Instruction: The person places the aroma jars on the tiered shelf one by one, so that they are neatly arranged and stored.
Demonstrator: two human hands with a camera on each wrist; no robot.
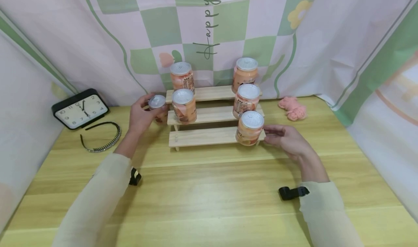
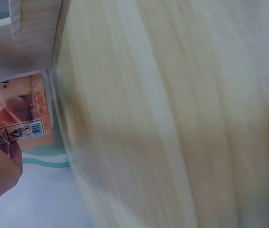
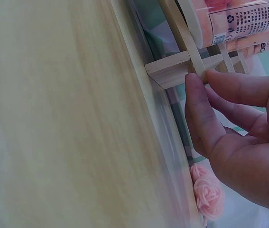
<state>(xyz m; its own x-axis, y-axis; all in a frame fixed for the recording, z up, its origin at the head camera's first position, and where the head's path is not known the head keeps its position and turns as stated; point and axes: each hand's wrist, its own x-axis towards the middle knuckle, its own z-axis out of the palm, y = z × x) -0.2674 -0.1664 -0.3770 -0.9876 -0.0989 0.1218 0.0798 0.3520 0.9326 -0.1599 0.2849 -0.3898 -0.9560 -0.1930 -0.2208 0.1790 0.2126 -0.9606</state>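
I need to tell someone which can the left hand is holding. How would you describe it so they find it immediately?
Start at the three-step wooden rack in the middle of the table, which carries five orange cans. Go to its left end, level with the middle step. There the left hand grips a sixth can; it is the only can not standing on a step.

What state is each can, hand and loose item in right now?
Left hand: grips a can, upright, beside the rack's left end.
Right hand: fingers straight, touching the rack at its right end.
Bottom-step can: upright.
Middle-step cans: two, upright.
Top-step cans: two, upright.
Clock: tilted back.
Headband: lying flat.
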